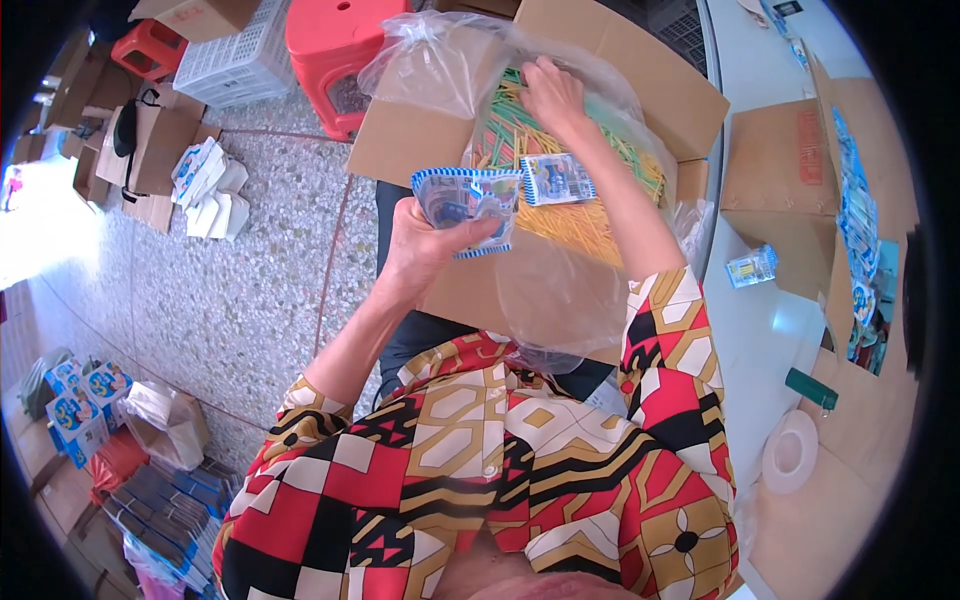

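Observation:
My left hand (422,245) is closed on a small clear plastic packet (455,192) with blue striped edges, held upright at the near left side of an open cardboard box (405,133). In the box lies a heap of thin coloured sticks (578,226), green, yellow, orange and red. A second blue-edged packet (557,180) rests on the sticks, close to my right forearm. My right hand (553,92) is in the far part of the heap with its fingers curled down; what lies between the fingertips is hidden.
A clear plastic liner (560,295) spills over the box's sides. Red stools (335,50) and a white crate (235,60) stand at the far left. On the right table are another packet (752,267), a cardboard box (780,160), a green object (811,390) and a tape roll (790,452).

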Demonstrator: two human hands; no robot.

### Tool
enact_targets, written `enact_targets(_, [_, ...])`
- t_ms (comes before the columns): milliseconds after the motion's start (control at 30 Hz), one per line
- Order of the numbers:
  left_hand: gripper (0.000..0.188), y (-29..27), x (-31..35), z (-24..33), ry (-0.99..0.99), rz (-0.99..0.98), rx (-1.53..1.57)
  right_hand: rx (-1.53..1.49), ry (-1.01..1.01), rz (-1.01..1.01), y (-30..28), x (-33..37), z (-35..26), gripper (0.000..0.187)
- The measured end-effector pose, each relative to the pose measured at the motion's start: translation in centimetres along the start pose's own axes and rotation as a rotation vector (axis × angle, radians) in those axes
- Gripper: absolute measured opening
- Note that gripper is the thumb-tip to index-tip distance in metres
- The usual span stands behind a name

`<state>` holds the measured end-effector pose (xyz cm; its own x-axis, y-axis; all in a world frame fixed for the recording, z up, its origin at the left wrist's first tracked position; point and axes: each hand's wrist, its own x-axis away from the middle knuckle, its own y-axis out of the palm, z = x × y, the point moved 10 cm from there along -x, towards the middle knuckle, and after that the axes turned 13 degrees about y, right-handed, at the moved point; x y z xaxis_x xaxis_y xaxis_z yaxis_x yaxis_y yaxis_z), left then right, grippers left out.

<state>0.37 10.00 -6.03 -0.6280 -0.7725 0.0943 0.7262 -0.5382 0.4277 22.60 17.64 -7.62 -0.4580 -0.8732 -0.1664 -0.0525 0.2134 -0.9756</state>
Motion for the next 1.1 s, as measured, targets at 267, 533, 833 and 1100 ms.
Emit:
enact_targets(267, [0.023, 0.5, -0.1, 0.2, 0.008, -0.023, -0.034, 0.007, 0.085, -0.133, 0.6, -0.8, 0.4, 0.015])
enact_targets(533, [0.027, 0.9, 0.0, -0.1, -0.002, -0.047, -0.022, 0.075, 0.082, -0.247, 1.0, -0.2, 2.3, 0.013])
enact_targets(833, [0.029, 1.3, 0.0, -0.3, -0.015, -0.066, -0.039, 0.172, -0.121, -0.190, 1.3, 0.4, -0.3, 0.014])
enact_targets(1100, [0.029, 1.5, 0.1, -0.2, -0.018, -0.061, -0.024, 0.173, -0.202, -0.123, 1.2, 0.9, -2.7, 0.016])
